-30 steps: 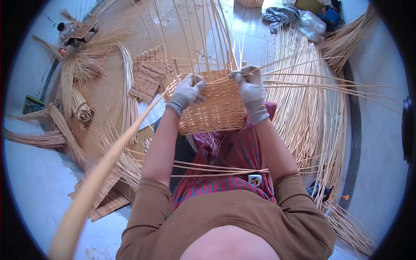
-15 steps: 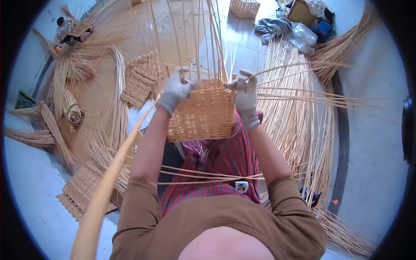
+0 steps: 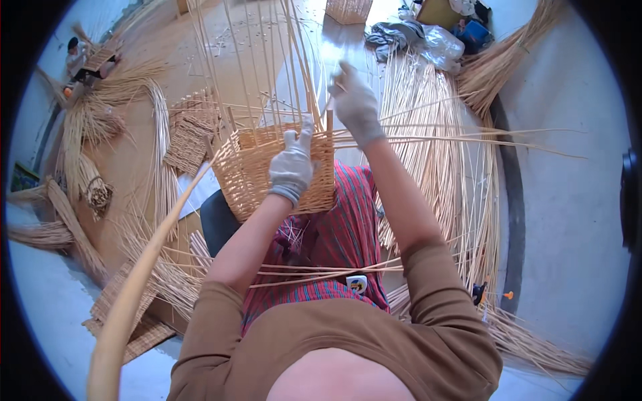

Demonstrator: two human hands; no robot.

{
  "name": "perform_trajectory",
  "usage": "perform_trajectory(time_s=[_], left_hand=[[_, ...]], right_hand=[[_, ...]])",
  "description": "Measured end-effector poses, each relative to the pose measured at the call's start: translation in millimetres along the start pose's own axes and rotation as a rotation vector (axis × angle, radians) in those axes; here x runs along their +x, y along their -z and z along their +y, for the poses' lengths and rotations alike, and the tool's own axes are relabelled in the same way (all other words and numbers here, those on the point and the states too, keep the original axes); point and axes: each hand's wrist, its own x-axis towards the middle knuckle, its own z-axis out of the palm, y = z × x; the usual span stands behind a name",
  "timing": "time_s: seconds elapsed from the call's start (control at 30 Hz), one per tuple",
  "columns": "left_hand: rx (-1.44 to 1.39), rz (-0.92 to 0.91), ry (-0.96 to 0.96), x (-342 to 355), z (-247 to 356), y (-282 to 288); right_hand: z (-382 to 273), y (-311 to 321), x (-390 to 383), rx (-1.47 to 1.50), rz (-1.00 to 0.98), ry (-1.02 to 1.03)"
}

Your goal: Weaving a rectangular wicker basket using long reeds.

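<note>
A half-woven wicker basket rests over my lap, with tall thin stakes rising from its far side. My left hand, in a pale work glove, is closed on the near wall of the basket close to its rim. Above the basket's right corner, my gloved right hand is raised with curled fingers; what they pinch cannot be made out. Several loose cane strands stretch out to the right from that corner. One long cane runs from the left corner toward me.
Bundles of cane cover the floor at right, with more at left. Flat woven panels lie left of the basket. Another basket stands at the back near plastic bags. A person sits far left.
My left hand has moved right, from the left corner to the near wall. My right hand has lifted up from the right corner. The basket has turned slightly and sits farther left in view.
</note>
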Motion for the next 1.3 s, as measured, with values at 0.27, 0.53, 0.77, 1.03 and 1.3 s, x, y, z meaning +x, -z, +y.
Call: perform_trajectory(time_s=[0.27,0.53,0.77,1.03,1.3], left_hand=[[0.181,-0.101,-0.057,8.2,-6.1,8.2],[-0.157,0.126,-0.356,18.9,0.4,-14.7],[-0.25,0.326,-0.452,26.0,-9.5,-50.6],[-1.342,0.5,0.079,27.6,-47.2,-30.6],[-1.163,0.408,0.119,59.4,-65.7,18.4]], right_hand=[[37.5,86.2,38.7,-0.943,-0.925,-0.136],[27.0,111.0,22.8,-1.006,-0.944,-0.135],[-79.8,135.8,18.5,-0.815,-0.716,1.094],[-42.5,7.2,3.3,-0.313,0.085,0.715],[-35.7,13.0,-24.2,-0.304,-0.605,-0.376]])
